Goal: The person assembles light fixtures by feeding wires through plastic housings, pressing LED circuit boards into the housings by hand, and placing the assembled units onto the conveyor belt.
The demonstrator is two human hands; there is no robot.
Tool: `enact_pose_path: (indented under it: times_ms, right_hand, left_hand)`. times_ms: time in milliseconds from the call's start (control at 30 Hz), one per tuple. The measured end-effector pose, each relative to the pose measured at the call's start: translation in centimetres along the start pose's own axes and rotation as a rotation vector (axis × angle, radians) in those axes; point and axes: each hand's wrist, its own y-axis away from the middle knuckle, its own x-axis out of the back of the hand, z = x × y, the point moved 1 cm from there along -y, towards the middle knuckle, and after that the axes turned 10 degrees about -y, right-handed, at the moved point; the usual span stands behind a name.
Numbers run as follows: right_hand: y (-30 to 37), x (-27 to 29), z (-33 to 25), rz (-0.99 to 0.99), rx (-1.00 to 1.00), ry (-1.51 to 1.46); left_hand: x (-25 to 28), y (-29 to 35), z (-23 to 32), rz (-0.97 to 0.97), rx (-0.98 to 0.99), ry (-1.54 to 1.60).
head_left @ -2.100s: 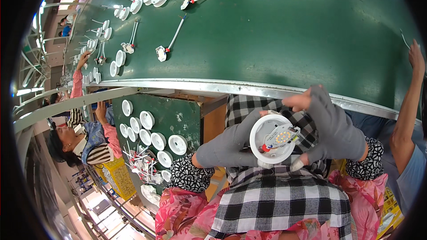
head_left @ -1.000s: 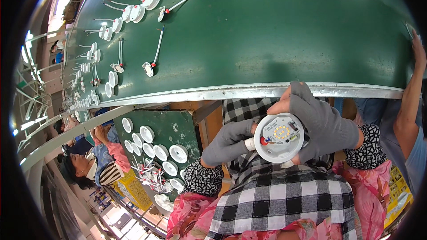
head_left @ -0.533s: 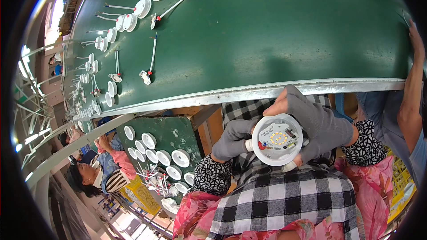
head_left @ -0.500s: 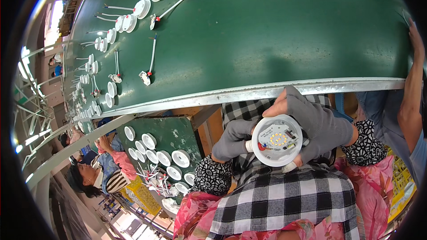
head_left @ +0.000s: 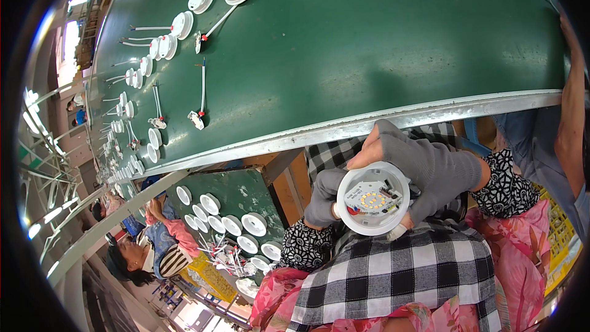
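One white round housing (head_left: pixel 367 229) was held above the checked cloth (head_left: pixel 393 267), the gloved left hand (head_left: pixel 323 199) clamped on its left side, the gloved right hand (head_left: pixel 424 169) clamped around its right side; a circuit board (head_left: pixel 371 198) lay inside.

Tube lights (head_left: pixel 35 231) glow brightly at left, the green worktop (head_left: pixel 399 31) has shiny patches and soft shadows, and lines bend near the dark rim.

The fingers of the left hand (head_left: pixel 322 195) are partly hidden by the white cup (head_left: pixel 372 230). The print (head_left: pixel 354 194) on the board (head_left: pixel 372 200) is too small to be read. A co-worker's arm (head_left: pixel 573 95) is cut off by the right edge, and the farthest lamps (head_left: pixel 114 126) are blurred.
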Motion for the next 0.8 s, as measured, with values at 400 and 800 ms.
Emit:
enact_pose_path:
  times_ms: [400, 800]
  right_hand:
    - [-0.1, 0.3, -7.2, 0.136, 0.127, 0.71]
    - [1.1, -1.4, -2.9, -0.099, -0.311, 0.376]
  left_hand:
    - [-4.8, -2.3, 6.7, 0.333, 0.179, -0.109]
    - [-5.6, -0.8, 9.7, -0.015, 0.318, -0.644]
